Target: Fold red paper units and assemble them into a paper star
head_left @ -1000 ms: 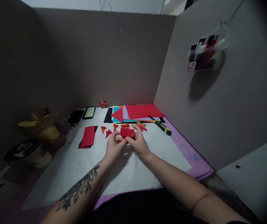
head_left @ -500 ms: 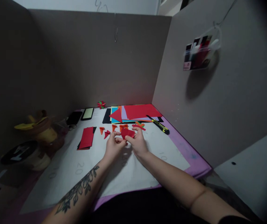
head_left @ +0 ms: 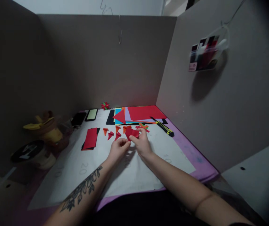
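A small folded red paper (head_left: 131, 133) is held above the white sheet, pinched in my right hand (head_left: 142, 143) between thumb and fingers. My left hand (head_left: 120, 148) is closed, thumb and fingertips together at the lower left corner of that paper. Just beyond the hands lie several small folded pieces, orange (head_left: 105, 131) and red (head_left: 110, 135). Green and orange strips (head_left: 143, 126) sit past my right fingers. To the left rests a stack of red rectangles (head_left: 90, 138) with black ones under it.
Coloured sheets (head_left: 146, 112) lie at the back, a yellow and black cutter (head_left: 164, 128) at their right. A phone (head_left: 91, 115) and a paper flower (head_left: 105, 105) are at the back left. Pots (head_left: 46, 131) stand left; a bag (head_left: 205, 53) hangs on the right wall.
The view has shifted a little, so things appear further right. My left fingers have drawn together and moved down to the paper's lower corner, uncovering a small red piece behind them.
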`<control>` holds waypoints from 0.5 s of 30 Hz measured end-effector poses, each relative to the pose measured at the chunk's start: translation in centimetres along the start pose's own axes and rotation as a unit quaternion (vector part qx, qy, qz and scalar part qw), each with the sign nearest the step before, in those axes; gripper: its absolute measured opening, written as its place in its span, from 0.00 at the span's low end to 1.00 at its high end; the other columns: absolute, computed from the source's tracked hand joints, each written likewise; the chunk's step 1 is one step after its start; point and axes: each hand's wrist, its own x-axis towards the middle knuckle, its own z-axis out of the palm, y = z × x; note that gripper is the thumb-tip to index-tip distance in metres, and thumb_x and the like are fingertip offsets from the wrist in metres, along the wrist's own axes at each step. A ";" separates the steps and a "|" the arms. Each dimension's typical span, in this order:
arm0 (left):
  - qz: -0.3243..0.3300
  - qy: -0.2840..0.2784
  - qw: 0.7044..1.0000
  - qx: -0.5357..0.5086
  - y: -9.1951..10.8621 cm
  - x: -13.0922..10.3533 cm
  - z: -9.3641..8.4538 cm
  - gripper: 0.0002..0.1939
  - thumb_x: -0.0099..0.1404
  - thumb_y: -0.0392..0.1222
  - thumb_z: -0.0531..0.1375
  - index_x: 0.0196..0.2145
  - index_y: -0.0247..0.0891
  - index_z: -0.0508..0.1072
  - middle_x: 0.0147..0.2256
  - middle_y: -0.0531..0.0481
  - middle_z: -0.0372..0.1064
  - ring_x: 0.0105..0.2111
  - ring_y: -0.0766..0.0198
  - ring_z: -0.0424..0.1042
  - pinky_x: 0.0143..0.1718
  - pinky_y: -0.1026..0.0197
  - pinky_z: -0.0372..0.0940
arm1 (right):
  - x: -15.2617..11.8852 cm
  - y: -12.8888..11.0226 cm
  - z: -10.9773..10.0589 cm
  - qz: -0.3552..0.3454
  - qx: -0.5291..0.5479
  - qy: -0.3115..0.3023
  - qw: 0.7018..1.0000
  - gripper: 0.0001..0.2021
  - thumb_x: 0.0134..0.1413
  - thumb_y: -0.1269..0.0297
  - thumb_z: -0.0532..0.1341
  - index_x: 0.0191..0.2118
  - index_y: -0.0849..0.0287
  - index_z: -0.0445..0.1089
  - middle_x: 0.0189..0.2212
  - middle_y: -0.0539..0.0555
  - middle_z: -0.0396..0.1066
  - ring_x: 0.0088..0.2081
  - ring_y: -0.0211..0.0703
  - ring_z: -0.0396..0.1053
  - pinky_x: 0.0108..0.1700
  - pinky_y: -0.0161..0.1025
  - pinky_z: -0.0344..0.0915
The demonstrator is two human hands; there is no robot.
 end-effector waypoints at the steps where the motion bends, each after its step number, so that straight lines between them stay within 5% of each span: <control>1: 0.003 0.002 1.000 0.006 -0.1 0.0 0.0 0.10 0.54 0.45 0.61 0.24 0.34 0.70 0.20 0.53 0.65 0.20 0.70 0.62 0.22 0.67 0.55 | -0.1 0.1 0.1 0.000 0.002 -0.003 1.000 0.21 0.39 0.68 0.61 0.39 0.53 0.51 0.23 0.43 0.66 0.23 0.38 0.67 0.28 0.35 0.63; 15: -0.003 0.032 0.999 -0.026 -0.3 -0.1 -0.2 0.11 0.53 0.46 0.60 0.22 0.34 0.70 0.20 0.53 0.67 0.21 0.69 0.63 0.24 0.67 0.55 | -0.6 0.1 0.2 0.003 0.025 -0.014 1.000 0.22 0.40 0.71 0.62 0.41 0.53 0.52 0.23 0.43 0.69 0.23 0.37 0.68 0.28 0.33 0.63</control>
